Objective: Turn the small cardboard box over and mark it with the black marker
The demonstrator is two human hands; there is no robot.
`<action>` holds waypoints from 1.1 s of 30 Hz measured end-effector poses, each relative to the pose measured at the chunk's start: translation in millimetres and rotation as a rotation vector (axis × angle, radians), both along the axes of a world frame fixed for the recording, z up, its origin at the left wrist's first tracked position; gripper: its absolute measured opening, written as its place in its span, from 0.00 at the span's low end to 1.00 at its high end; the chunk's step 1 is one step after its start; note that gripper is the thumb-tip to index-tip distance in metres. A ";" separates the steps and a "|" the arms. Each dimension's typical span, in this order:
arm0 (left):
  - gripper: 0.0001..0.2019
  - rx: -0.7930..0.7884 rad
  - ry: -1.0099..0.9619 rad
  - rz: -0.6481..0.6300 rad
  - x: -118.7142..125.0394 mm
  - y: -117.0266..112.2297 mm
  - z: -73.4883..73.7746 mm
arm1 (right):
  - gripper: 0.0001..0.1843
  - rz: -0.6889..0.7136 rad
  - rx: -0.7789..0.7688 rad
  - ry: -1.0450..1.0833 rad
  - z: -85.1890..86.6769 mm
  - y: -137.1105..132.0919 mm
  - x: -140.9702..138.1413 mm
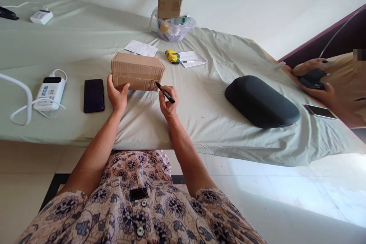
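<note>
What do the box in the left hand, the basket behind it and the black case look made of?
Box: matte brown cardboard, likely corrugated, given its fine ridges.
Basket: probably plastic, glossy and translucent, since you can see through its wall.
Case: dull black, perhaps fabric over a stiff shell; its smooth, rounded form suggests that, but molded plastic is possible.

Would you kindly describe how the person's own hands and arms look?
The left hand and right hand are ungloved, with nothing visible worn at either wrist. The forearms are bare below short sleeves printed with dark blue flowers on pinkish beige.
</note>
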State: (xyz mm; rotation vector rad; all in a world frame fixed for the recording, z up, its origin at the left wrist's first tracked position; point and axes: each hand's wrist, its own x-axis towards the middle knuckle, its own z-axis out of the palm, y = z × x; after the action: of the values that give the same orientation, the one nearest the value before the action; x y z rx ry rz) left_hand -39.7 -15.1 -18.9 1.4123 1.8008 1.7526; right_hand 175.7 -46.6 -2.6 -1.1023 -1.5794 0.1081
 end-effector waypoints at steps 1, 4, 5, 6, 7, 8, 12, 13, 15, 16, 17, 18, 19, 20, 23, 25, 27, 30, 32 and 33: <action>0.40 -0.001 -0.003 -0.002 -0.1 0.0 0.1 | 0.16 0.005 0.005 -0.021 0.0 0.8 -0.8; 0.40 -0.017 -0.016 -0.011 -0.1 0.0 0.3 | 0.15 0.031 0.009 -0.078 -2.2 2.6 -3.5; 0.40 -0.025 -0.021 -0.013 0.0 -0.1 0.4 | 0.15 0.042 0.012 -0.096 -3.5 2.9 -4.6; 0.40 -0.031 -0.025 -0.016 0.0 -0.1 0.4 | 0.14 0.056 0.017 -0.112 -4.9 3.2 -5.7; 0.41 -0.035 -0.028 -0.018 0.1 -0.1 0.2 | 0.14 0.070 0.023 -0.128 -6.3 3.5 -6.9; 0.41 -0.035 -0.032 -0.020 0.2 0.1 -0.1 | 0.13 0.081 0.024 -0.144 -7.5 3.8 -8.0; 0.40 -0.019 -0.041 -0.029 0.7 1.5 -2.5 | 0.12 0.071 -0.030 -0.200 -10.5 5.2 -10.0; 0.40 -0.016 -0.043 -0.030 0.8 2.0 -3.1 | 0.12 0.051 -0.045 -0.203 -10.7 5.7 -9.4; 0.39 -0.012 -0.046 -0.028 0.9 2.6 -3.6 | 0.11 -0.011 -0.058 -0.189 -10.5 6.2 -6.9; 0.39 -0.012 -0.045 -0.024 0.9 2.7 -3.3 | 0.11 -0.051 -0.055 -0.170 -10.1 6.1 -5.2; 0.39 -0.015 -0.042 -0.020 0.8 2.6 -2.8 | 0.11 -0.089 -0.044 -0.145 -9.5 5.7 -3.4; 0.39 -0.020 -0.037 -0.015 0.7 2.3 -1.9 | 0.11 -0.115 -0.025 -0.113 -8.8 5.1 -1.8; 0.39 -0.025 -0.032 -0.010 0.5 1.9 -0.9 | 0.11 -0.120 -0.001 -0.082 -7.9 4.2 -0.5; 0.40 -0.031 -0.028 -0.004 0.5 1.4 0.2 | 0.12 -0.105 0.024 -0.057 -7.0 3.2 0.2; 0.40 -0.037 -0.025 0.010 0.5 0.2 2.6 | 0.11 0.022 0.060 -0.067 -5.5 0.9 -1.9; 0.39 -0.034 -0.019 0.010 0.7 -0.1 2.8 | 0.10 0.090 0.047 -0.126 -6.0 1.0 -5.5; 0.39 -0.031 -0.007 0.011 0.7 -0.1 2.2 | 0.10 0.111 0.030 -0.171 -7.7 2.4 -9.0; 0.39 -0.025 0.002 0.019 0.8 0.2 1.4 | 0.11 0.092 0.007 -0.189 -10.5 5.1 -11.3; 0.38 -0.026 -0.004 0.018 0.9 0.2 1.7 | 0.12 0.080 -0.003 -0.180 -11.3 6.5 -11.0; 0.38 -0.029 -0.008 0.016 0.9 0.1 2.0 | 0.12 0.078 -0.006 -0.171 -11.4 7.0 -10.5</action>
State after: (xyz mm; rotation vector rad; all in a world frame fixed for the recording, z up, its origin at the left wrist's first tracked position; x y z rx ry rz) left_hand -38.8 -15.0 -16.9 1.3814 1.8314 1.7299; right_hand 165.1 -39.6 -14.0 -1.0782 -1.7757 0.0723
